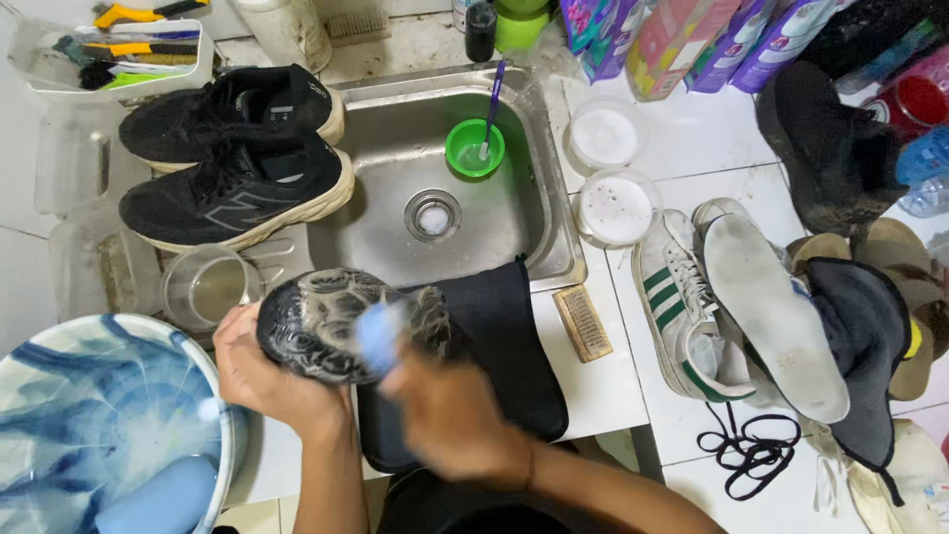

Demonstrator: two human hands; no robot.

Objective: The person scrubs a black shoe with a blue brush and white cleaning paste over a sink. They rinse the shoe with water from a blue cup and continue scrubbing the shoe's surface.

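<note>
At the near edge of the steel sink (390, 119), the left hand (259, 368) grips a black shoe (316, 321), sole up and foamy, while the blurred right hand (445, 415) holds a blue brush (379, 334) against it. A green cup (474, 148) sits in the sink, a black pair of sneakers (237, 148) left of it, and white shoes with green stripes (712, 297) lie on the worktop (692, 158) to the right.

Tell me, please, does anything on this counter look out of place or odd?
Yes. One white sneaker with green stripes lies sole up across its partner, and loose black laces trail below them. The dark mat hangs over the sink rim. Nothing looks spilled or broken.
</note>
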